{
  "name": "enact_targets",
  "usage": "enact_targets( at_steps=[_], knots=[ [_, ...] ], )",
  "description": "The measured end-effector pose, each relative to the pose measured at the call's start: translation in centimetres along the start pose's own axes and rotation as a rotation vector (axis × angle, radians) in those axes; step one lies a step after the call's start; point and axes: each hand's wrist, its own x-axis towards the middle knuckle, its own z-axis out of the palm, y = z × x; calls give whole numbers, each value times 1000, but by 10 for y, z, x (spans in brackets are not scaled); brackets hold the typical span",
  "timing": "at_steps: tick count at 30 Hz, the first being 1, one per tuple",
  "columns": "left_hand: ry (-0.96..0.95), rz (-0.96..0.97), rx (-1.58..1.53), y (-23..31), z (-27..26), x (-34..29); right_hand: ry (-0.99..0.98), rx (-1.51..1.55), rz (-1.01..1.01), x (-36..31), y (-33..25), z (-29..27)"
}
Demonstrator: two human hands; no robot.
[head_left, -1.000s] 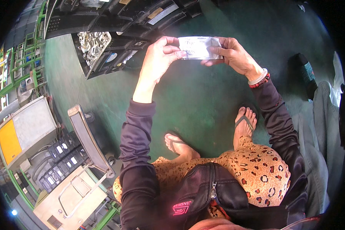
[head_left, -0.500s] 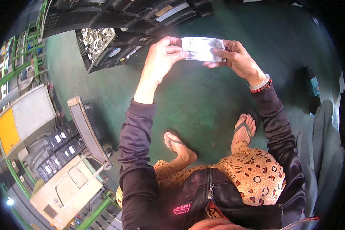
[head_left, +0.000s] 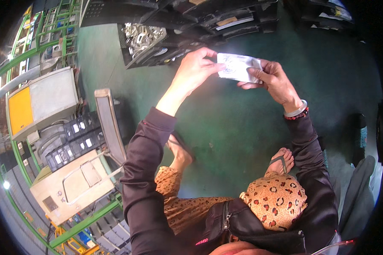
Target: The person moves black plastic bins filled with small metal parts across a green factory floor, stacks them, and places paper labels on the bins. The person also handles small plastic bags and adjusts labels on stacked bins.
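Note:
A small stack of white paper slips with dark writing is stretched between my two hands, held up in front of me above the green floor. My left hand pinches its left edge with thumb and fingertips. On the other side, my right hand grips the right edge, its thumb lying across the top face and its fingers underneath. A pale bangle and a red bead bracelet circle my right wrist. Whether it is one folded sheet or several slips cannot be made out.
Beyond my hands stand black racks and an open bin of shiny metal parts. At left are a beige machine, a grey and yellow cabinet and green railings. Dark grey cloth hangs at right.
The view has shifted, so the racks and machines sit further right. My left fingers have changed their hold, and the paper's top face shows different markings. My legs have moved apart mid-step.

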Motion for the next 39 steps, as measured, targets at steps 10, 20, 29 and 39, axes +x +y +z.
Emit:
enact_targets(
  at_steps=[10,20,29,39],
  knots=[
    [-62,203,117,3,-31,13,86,15,-14,2,-20,37],
    [-134,754,-92,-26,-118,-23,360,-353,-11,10,-64,197],
    [-112,964,-1233,-50,-169,-63,696,-1302,-67,50,-162,369],
    [-90,742,-1159,-119,-201,-43,516,-1004,-473,216,-206,281]
  ],
)
